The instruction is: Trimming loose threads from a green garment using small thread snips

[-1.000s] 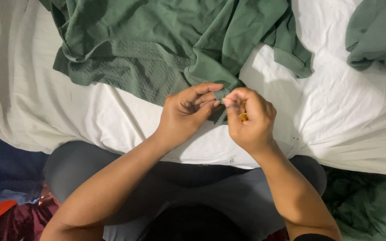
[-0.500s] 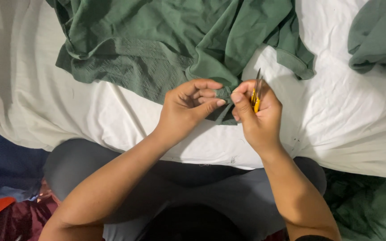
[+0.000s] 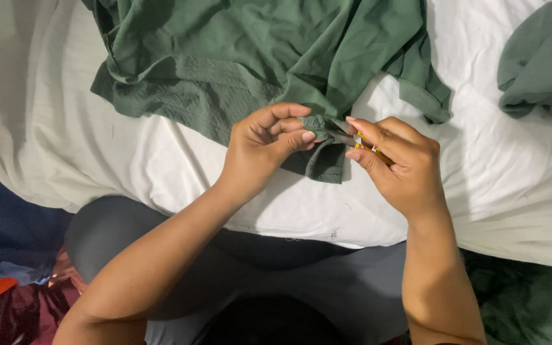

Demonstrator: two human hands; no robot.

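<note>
Fingers of the left hand [image 3: 264, 148] pinch a corner of the green cloth [image 3: 257, 57] lying on the white sheet [image 3: 493, 179]. The right hand [image 3: 396, 160] grips a small yellow tool [image 3: 370, 149] against it. The job looks unfinished.

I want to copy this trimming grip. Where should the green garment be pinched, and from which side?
Probably at the small folded edge nearest the person, as the left hand does: it juts clear of the bunched green garment, so fingers can come from the left, leaving the right side free for the right hand and its yellow-handled tool.
</note>
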